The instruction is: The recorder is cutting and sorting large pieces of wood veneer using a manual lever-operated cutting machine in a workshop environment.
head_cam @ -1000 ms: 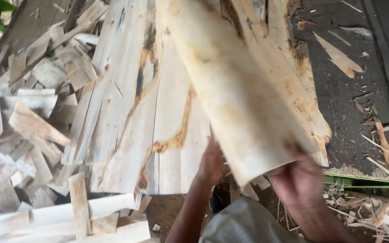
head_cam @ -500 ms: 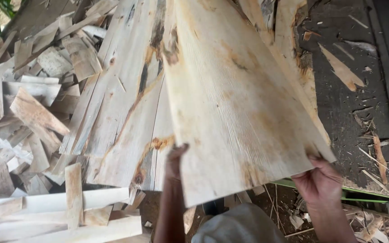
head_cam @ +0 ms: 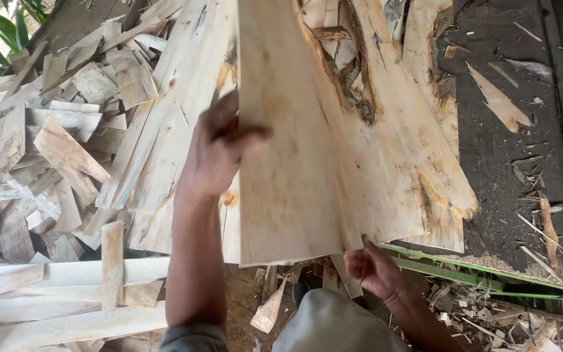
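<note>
Left hand [head_cam: 219,153]: clamped on the left edge of the veneer sheet [head_cam: 307,150].
Sheet axis: ran lengthwise away from the person, above the veneer pile [head_cam: 164,130].
Right hand [head_cam: 371,267]: fingers curled under the sheet's near edge, lower, nearer the body.

The one camera on my head looks steeply down, close over my hands [head_cam: 219,153], scrap pile [head_cam: 53,163] at nine o'clock, dark bed [head_cam: 516,163] at three.
</note>
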